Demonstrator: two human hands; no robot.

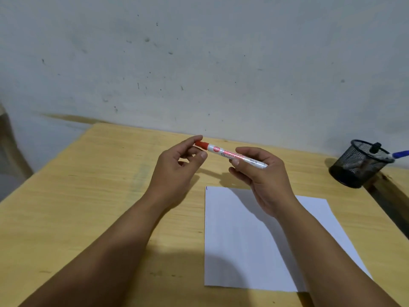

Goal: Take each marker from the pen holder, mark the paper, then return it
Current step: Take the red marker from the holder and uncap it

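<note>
A white marker with a red cap (pixel 223 152) is held level above the wooden table, just beyond the far edge of the white paper (pixel 254 244). My right hand (pixel 262 173) grips its barrel. My left hand (pixel 177 167) pinches the red cap between thumb and fingertips. The black mesh pen holder (pixel 358 165) stands at the far right near the wall, with a black-capped marker and a blue-capped marker (pixel 399 154) sticking out of it. A small dark mark sits at the paper's far left corner.
The yellow wooden table (pixel 88 196) butts against a scuffed white wall. Its right edge falls away just right of the pen holder. Part of a chair shows at the far left edge.
</note>
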